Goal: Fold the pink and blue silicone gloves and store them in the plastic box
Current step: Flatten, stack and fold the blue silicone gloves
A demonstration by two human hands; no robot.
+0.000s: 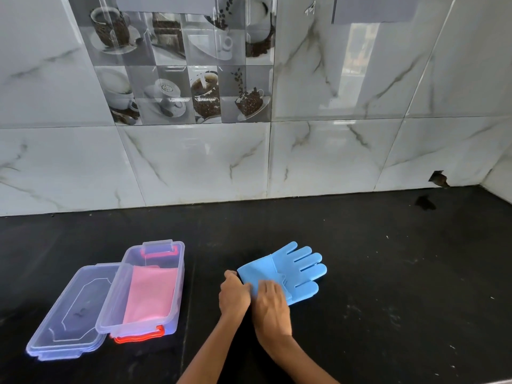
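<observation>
Two gloves matter here, and one is already dealt with: going from the left, the lid (69,314) lies off on the counter (388,273), touching the open box (177,275), and the pink glove (151,295) sits folded inside it. To the right of the box, well apart from it, the blue glove (288,268) lies flat on the counter with its cuff end doubled over.

Our left hand (234,296) pinches the cuff's near-left edge, and our right hand (270,300) presses flat on the fold just beside it; the two hands are touching.

We judge the main risk to be spring-back: silicone is rubbery, and if we lift the pressing hand before the next fold is made, the cuff may flop open. Its glove-fingers stick out past the fold, so a loose bundle could snag on the box rim. Carrying it across the gap with one hand may let it unroll, or disturb the pink one on landing.
</observation>
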